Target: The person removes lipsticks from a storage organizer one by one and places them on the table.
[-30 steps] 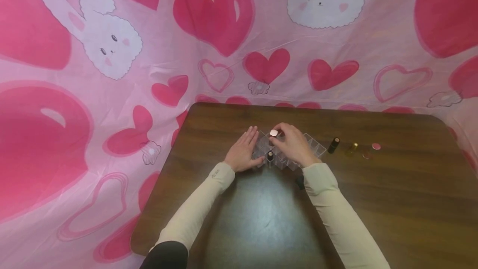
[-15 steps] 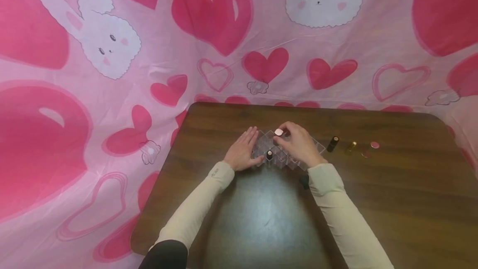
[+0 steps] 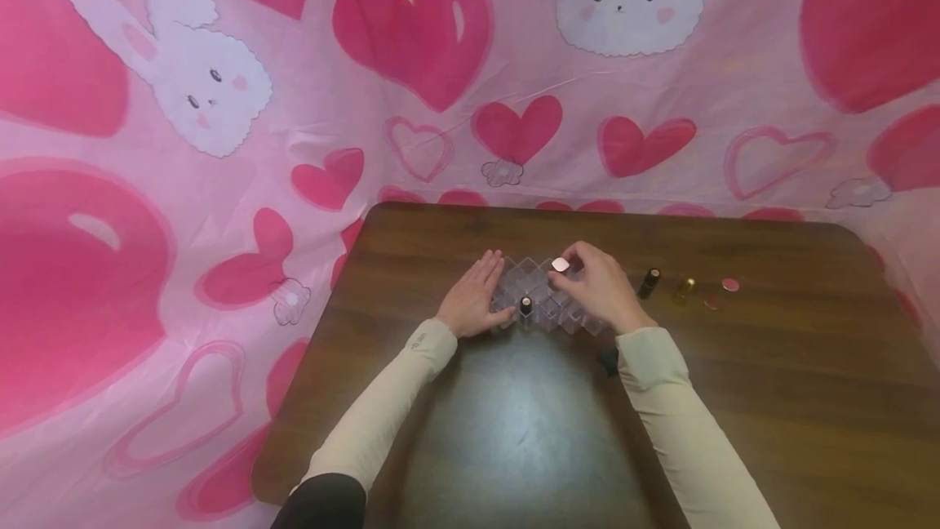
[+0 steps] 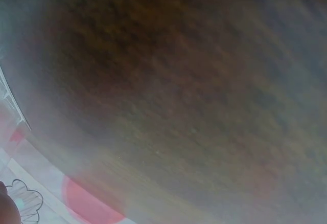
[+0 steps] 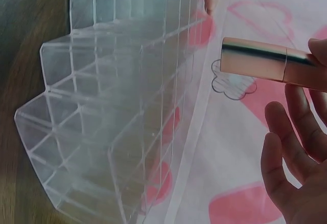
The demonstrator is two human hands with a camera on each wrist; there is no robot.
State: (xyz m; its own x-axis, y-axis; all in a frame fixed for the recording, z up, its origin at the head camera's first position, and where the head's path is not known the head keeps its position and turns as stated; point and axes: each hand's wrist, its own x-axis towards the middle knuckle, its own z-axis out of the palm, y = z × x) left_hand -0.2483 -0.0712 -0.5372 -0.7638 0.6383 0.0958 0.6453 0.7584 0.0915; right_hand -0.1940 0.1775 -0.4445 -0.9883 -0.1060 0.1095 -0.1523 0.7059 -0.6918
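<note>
A clear tiered acrylic lipstick organizer (image 3: 530,274) stands on the table, and in the right wrist view its stepped compartments (image 5: 102,81) show closely. One black lipstick tube (image 3: 525,305) is upright in a front-left compartment. My left hand (image 3: 470,300) rests against the organizer's left side with straight fingers. Above the organizer's middle, my right hand (image 3: 598,284) pinches a shiny rose-gold lipstick tube (image 5: 255,60) between thumb and fingers; from the head its pale square end (image 3: 560,264) faces up. The left wrist view is mostly blurred tabletop.
Right of the organizer stand a black lipstick tube (image 3: 649,283), a gold tube (image 3: 686,289) and a clear tube with a pink top (image 3: 730,285). A dark object (image 3: 608,361) lies by my right cuff. A pink heart-print cloth (image 3: 433,31) hangs behind the wooden table (image 3: 470,447).
My right hand has shifted rightward over the organizer, carrying the rose-gold lipstick tube. My left hand has kept its place at the organizer's left side.
</note>
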